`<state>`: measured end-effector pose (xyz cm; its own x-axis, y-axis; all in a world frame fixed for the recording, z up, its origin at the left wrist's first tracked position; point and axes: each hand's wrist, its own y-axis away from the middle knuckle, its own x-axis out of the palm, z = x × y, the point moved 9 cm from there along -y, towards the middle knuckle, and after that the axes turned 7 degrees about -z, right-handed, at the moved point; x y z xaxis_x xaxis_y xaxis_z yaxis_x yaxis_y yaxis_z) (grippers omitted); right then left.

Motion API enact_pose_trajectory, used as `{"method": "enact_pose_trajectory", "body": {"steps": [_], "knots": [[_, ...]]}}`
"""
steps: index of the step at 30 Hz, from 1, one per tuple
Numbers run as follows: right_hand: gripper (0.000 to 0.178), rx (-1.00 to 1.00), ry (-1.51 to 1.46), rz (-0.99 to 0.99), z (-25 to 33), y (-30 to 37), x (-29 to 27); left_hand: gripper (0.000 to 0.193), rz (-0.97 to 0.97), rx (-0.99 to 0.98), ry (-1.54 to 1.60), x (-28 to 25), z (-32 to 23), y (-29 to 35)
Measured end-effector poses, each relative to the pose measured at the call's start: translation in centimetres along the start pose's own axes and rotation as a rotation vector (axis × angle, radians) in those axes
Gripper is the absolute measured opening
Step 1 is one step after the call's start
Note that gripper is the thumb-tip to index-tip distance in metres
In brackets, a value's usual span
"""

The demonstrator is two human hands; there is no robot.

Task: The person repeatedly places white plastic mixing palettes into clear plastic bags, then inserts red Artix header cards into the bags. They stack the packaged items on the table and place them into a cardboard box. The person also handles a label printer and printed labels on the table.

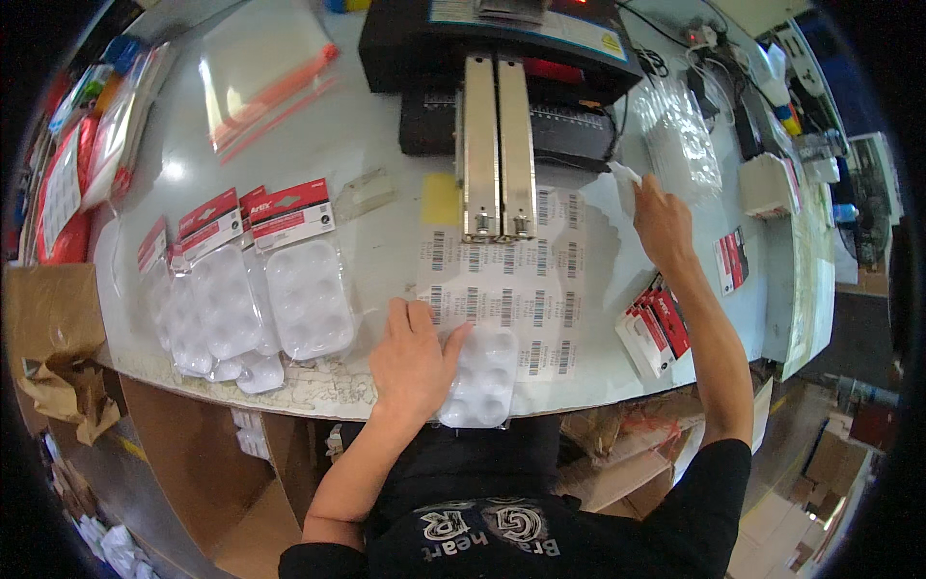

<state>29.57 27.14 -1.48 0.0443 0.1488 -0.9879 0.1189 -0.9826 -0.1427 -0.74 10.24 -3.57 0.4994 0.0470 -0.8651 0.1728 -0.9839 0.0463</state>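
Head view. My left hand (413, 352) is palm down near the front edge of the table (376, 265), fingers bent, thumb spread away from them and touching the upper left part of a white palette with round wells (482, 372). The palette lies over the lower part of a barcode label sheet (555, 309), its near end reaching the table edge. My right hand (661, 227) is extended farther in, fingers curled, beside a pile of clear bags (680, 135); I cannot tell whether it grips the pale film at its fingertips.

Clearances: a gap of tabletop separates my left hand from the bagged palettes (309, 299). The metal bars (499, 145) of the black machine (424, 43) project over the label sheet's upper part, between my hands. A narrower gap separates the sheet from the card stack (661, 323), which stands inside my right forearm.

Markings: the bagged palettes carry red-and-white header cards (292, 214); the stack shows matching colours. The sheet bears rows of black barcodes with small print. A yellow warning label (612, 41) marks the machine. White lettering crosses my black shirt (482, 526).
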Motion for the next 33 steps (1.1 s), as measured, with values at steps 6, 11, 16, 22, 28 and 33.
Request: {"method": "enact_pose_trajectory", "body": {"steps": [6,11,16,22,28,33], "knots": [[0.05,0.173,0.037,0.07,-0.1,0.5,-1.8,0.021,0.007,0.072,0.249,0.6,-0.1,-0.1],[0.079,0.324,-0.059,0.013,-2.8,5.3,-7.9,0.011,0.074,-0.136,0.763,0.7,1.4,0.0],[0.1,0.314,-0.328,0.195,-4.6,14.0,-5.6,0.018,0.285,-0.366,1.135,1.8,1.3,0.9],[0.074,0.377,-0.474,-0.011,-7.0,15.1,-4.9,0.027,0.41,-0.413,1.279,1.9,-1.0,1.8],[0.046,0.35,-1.062,0.109,2.4,12.5,-10.6,0.024,0.402,-0.229,1.22,-0.9,-4.0,2.3],[0.04,-0.014,-0.997,0.359,13.1,10.7,-10.3,0.018,0.245,-0.057,0.895,-3.4,-4.1,2.3]]}}
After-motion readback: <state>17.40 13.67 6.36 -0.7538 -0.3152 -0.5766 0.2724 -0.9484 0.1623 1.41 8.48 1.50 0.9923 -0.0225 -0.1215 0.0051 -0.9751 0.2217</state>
